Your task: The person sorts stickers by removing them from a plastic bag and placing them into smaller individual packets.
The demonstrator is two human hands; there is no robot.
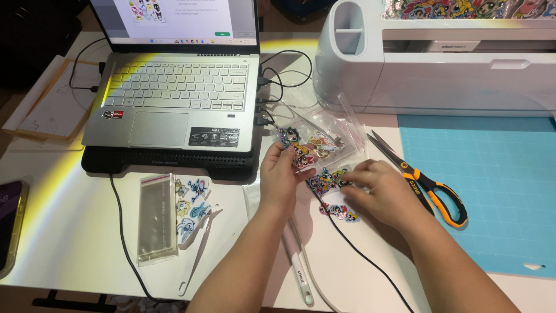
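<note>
My left hand [278,177] holds up a few colourful cartoon stickers [300,152] between thumb and fingertips, just in front of a clear plastic bag [330,130] of more stickers. My right hand [379,191] lies palm down on the white table, its fingertips pressing on another loose cluster of stickers [325,181]. One more sticker [340,212] lies beneath that hand, beside a black cable [353,249].
A silver laptop [174,93] on a black cooling stand sits back left. A white cutting machine [440,58] stands back right with a blue cutting mat [492,185] before it. Orange-handled scissors [428,185], a stack of clear sleeves [156,217], blue stickers [191,208] and white tools [298,266] lie around.
</note>
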